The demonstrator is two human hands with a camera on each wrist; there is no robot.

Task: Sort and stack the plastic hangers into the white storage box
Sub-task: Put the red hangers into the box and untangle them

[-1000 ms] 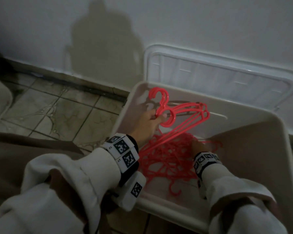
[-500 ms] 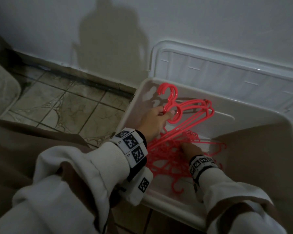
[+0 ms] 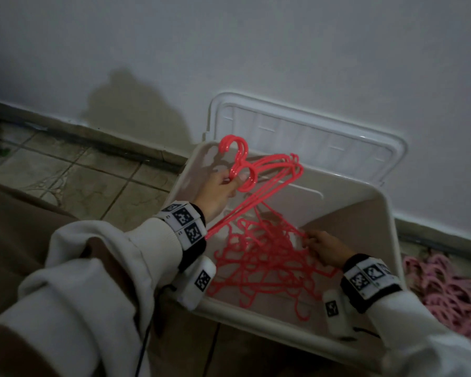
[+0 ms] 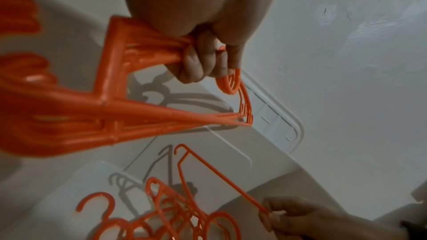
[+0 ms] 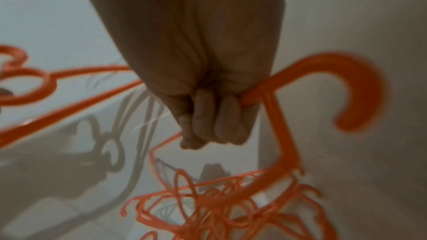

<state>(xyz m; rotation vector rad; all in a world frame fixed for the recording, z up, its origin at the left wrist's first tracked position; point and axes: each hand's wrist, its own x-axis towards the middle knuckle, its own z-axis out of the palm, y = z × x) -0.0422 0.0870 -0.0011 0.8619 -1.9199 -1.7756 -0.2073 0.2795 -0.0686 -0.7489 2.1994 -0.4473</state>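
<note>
Overhead, from the head view, the left hand [image 3: 217,192] grips a bundle of red hangers [image 3: 259,180] by their necks, hooks up, above the far left corner of the white storage box [image 3: 359,197]. The right hand [image 3: 325,247] is down inside the box, fingers curled on one hanger at the right edge of a loose tangle of red hangers [image 3: 261,262] lying on the box bottom. The box lid [image 3: 305,131] leans against the wall behind the box. A heap of pink hangers [image 3: 446,292] lies on the tiled floor [image 3: 87,183] to the right of the box. Both wrists wear bands with black-and-white markers, over cream sleeves.

Next, the left wrist view: the left hand [image 4: 203,57] has its fingers wrapped round the gathered hanger necks, the bundle [image 4: 110,109] fanning out toward the camera. Below, the right hand [image 4: 300,216] pinches the thin bar of a single hanger [image 4: 208,176] lifted at an angle from the tangle [image 4: 166,222].

Lastly, the right wrist view, which is blurred: the right hand [image 5: 212,119] is fisted round a hanger [image 5: 284,134] just under its hook, and the tangle [image 5: 231,207] lies below it against the box wall [image 5: 358,171]
</note>
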